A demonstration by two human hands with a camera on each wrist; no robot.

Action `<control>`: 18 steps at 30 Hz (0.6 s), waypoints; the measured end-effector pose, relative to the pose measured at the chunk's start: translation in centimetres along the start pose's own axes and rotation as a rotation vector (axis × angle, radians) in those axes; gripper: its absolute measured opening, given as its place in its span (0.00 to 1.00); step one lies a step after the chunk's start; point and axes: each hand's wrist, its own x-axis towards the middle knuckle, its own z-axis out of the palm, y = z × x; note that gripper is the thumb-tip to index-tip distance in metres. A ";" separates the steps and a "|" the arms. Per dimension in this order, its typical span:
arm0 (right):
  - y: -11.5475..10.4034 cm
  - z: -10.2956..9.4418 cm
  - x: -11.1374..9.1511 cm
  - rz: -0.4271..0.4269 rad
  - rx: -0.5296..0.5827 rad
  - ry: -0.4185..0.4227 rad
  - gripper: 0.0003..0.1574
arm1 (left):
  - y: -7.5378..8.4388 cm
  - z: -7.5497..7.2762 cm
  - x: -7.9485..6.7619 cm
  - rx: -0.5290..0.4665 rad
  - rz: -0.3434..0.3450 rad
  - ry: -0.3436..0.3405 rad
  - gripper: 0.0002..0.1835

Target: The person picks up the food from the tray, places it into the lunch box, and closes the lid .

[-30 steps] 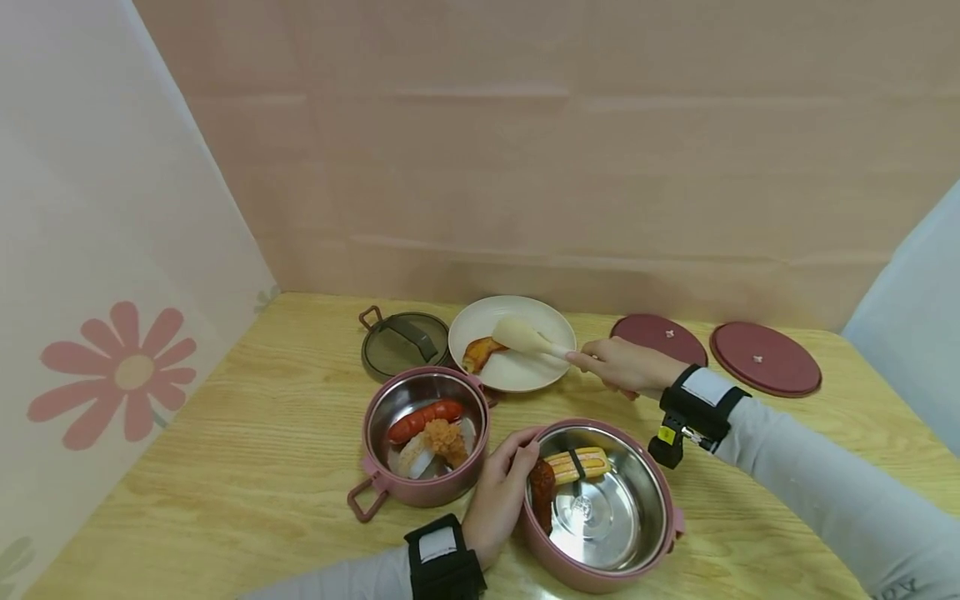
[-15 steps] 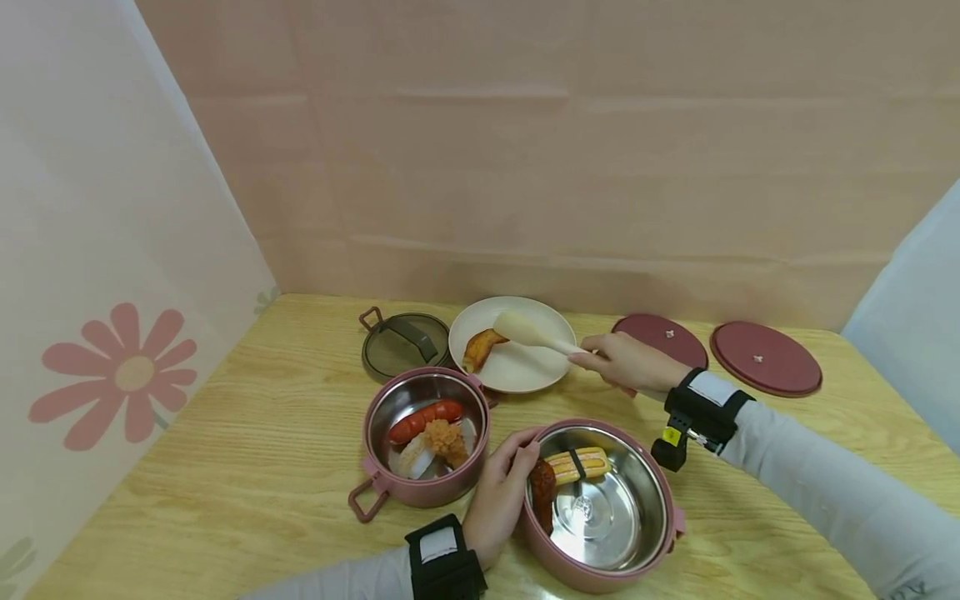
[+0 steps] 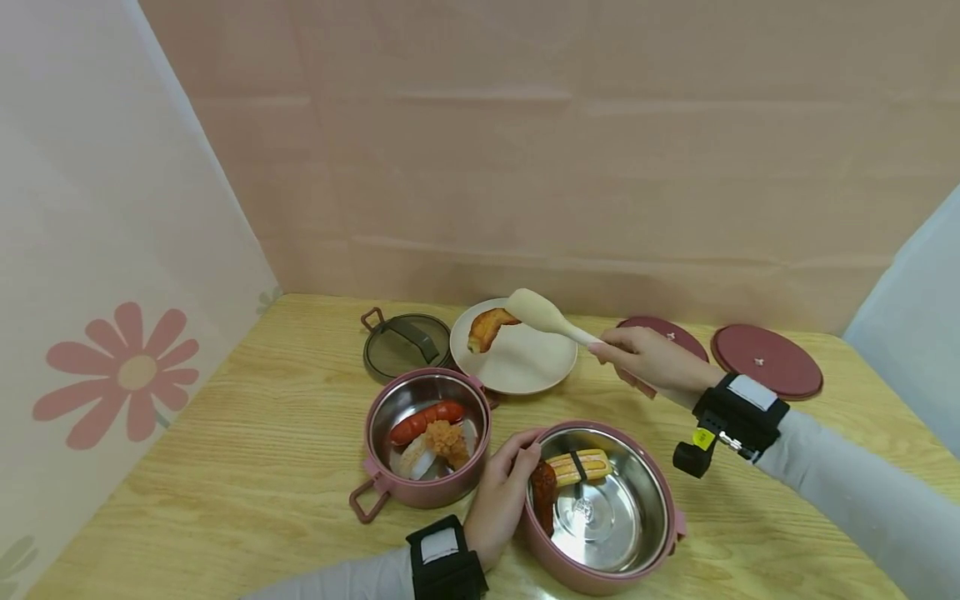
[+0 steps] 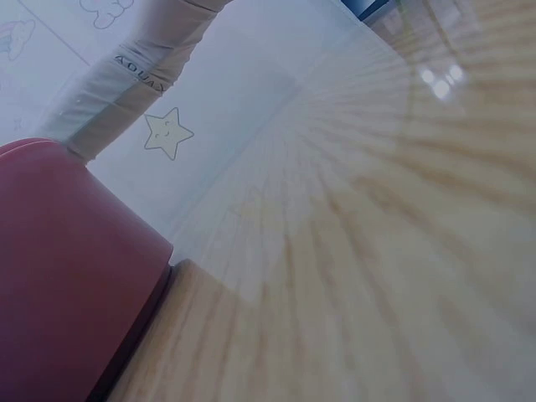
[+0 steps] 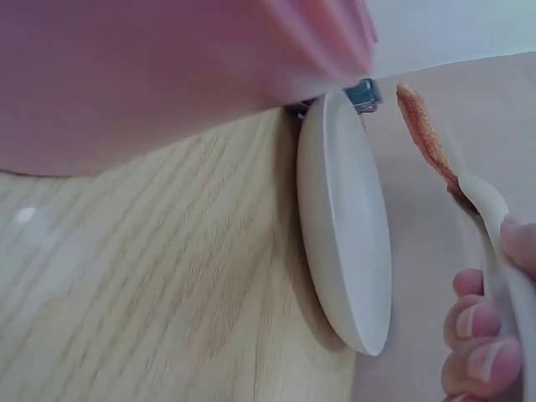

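Observation:
My right hand [image 3: 660, 358] grips cream tongs [image 3: 540, 310], and their tips pinch a browned piece of food [image 3: 491, 327] that looks like a roast chicken wing. In the right wrist view this piece hangs apart from the cream plate [image 5: 343, 243]. My left hand [image 3: 501, 497] holds the left rim of a larger pink steel-lined pot [image 3: 573, 573]. Inside that pot lie a yellow corn-like piece [image 3: 592, 465] with a dark band and a dark brown drumstick-like piece [image 3: 543, 498]. The left wrist view shows only a pot's outer wall [image 4: 71, 276], not my fingers.
Left of my left hand stands a smaller pink pot [image 3: 431, 497] holding a red sausage [image 3: 426, 421], a fried golden piece [image 3: 447, 442] and a whitish piece. A dark lid [image 3: 401, 348] lies behind it. Two maroon lids [image 3: 765, 362] lie at the back right.
The tongs have risen off the plate with the browned piece between their tips. My right hand has moved up and slightly right. My left hand stays on the larger pot's rim.

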 end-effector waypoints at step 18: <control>-0.9 -1.6 -7.7 -0.054 -0.150 0.060 0.11 | -0.1 -0.1 0.2 0.012 -0.008 0.003 0.22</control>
